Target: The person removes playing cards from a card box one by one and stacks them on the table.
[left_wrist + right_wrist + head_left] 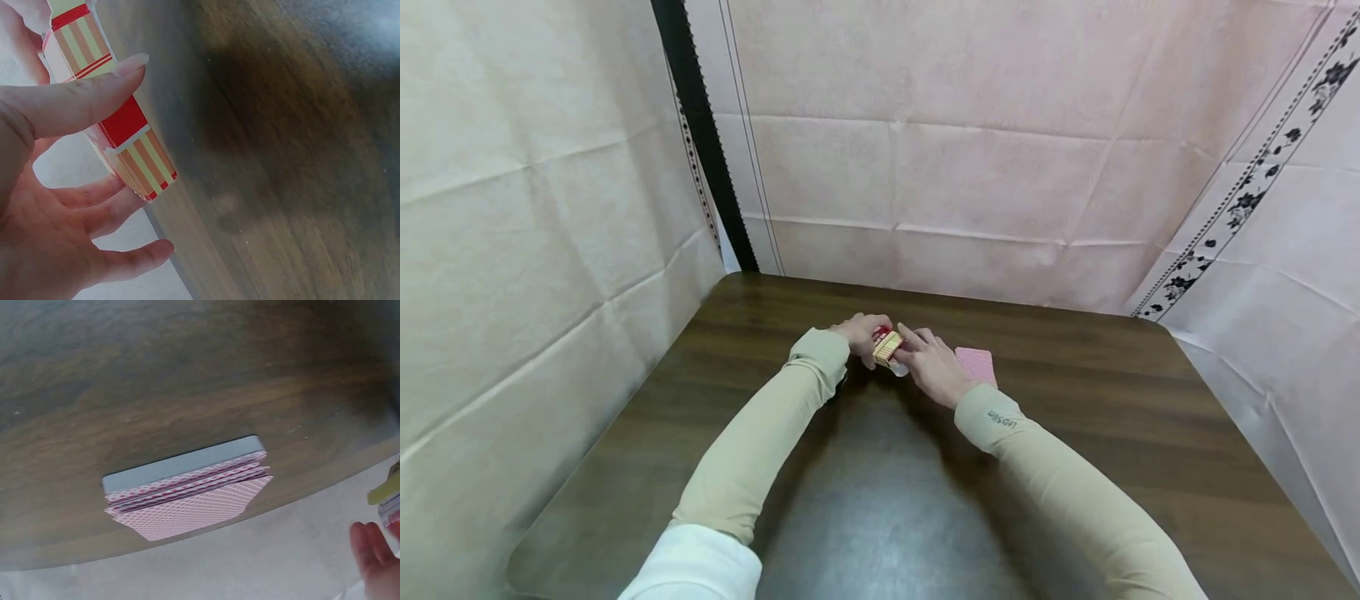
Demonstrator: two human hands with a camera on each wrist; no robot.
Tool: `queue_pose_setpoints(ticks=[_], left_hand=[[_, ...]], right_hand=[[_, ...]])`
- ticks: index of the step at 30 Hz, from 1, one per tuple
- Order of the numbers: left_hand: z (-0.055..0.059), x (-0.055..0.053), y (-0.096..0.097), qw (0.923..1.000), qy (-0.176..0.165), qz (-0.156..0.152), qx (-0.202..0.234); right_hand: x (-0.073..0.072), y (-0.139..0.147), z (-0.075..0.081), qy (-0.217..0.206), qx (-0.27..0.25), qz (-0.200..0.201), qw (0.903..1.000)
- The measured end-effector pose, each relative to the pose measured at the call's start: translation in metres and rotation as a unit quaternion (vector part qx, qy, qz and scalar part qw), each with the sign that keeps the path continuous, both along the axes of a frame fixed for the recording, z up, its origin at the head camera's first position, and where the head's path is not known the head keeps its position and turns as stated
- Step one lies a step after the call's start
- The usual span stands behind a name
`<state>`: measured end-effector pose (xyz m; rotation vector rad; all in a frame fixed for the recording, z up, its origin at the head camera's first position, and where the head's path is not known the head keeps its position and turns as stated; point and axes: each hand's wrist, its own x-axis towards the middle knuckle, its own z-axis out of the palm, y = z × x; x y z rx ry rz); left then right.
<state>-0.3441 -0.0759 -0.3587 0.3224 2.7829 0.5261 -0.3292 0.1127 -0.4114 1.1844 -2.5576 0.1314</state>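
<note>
Pale sleeves [756, 442] converge toward 12 o'clock, where the left hand [857, 332] pinches a striped box [888, 344]; whether the right hand [936, 367] grips it, I cannot tell. Light pressure should keep its walls from buckling; pink-backed cards [976, 364] lie at its 3 o'clock

A dark brown wood-grain table [1120, 417] with rounded corners stands before a creased pinkish-beige sheet [940, 175]. A slanting black strip [703, 133] runs at its left, a white band of black flowers [1247, 200] at its right. A creased cream sheet [550, 250] hangs further left; pale glare [880, 525] whitens the table's near part.
</note>
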Motion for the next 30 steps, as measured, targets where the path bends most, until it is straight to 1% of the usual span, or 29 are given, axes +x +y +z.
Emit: queue_pose_setpoints(ticks=[4,7,9,12,16,20,22,24,27,30], left_hand=[[0.001,-0.002,-0.001,1.0,-0.003,0.001,0.009],[0.0,-0.002,-0.001,0.9995,-0.015,-0.007,0.026],[-0.002,-0.002,-0.002,0.999,-0.025,-0.017,0.032],[-0.003,-0.001,-0.003,0.9985,-0.032,-0.029,0.033],[-0.001,0.002,-0.009,0.9989,-0.027,-0.024,0.03],[0.001,0.002,-0.014,0.9993,-0.02,-0.014,0.028],[0.001,0.001,-0.015,0.9995,-0.019,-0.011,0.022],[0.0,-0.001,-0.015,0.9995,-0.023,-0.008,0.02],[0.0,0.001,-0.013,0.9993,-0.031,-0.008,0.022],[0.001,0.004,-0.012,0.999,-0.034,-0.012,0.025]], right_hand=[[-0.003,0.001,0.002,0.055,-0.019,0.019,0.9981],[-0.003,0.0,0.002,0.077,-0.052,0.025,0.9953],[-0.002,0.0,0.002,0.079,-0.073,0.026,0.9938],[0.0,0.0,0.002,0.069,-0.093,0.035,0.9927],[0.003,0.002,0.002,0.054,-0.099,0.051,0.9923],[0.008,0.007,0.003,0.024,-0.106,0.04,0.9933],[0.01,0.008,0.004,-0.002,-0.111,0.032,0.9933],[0.012,0.008,0.005,-0.035,-0.115,0.015,0.9926],[0.015,0.005,0.007,-0.086,-0.131,-0.012,0.9876],[0.017,0.002,0.007,-0.125,-0.143,-0.04,0.981]])
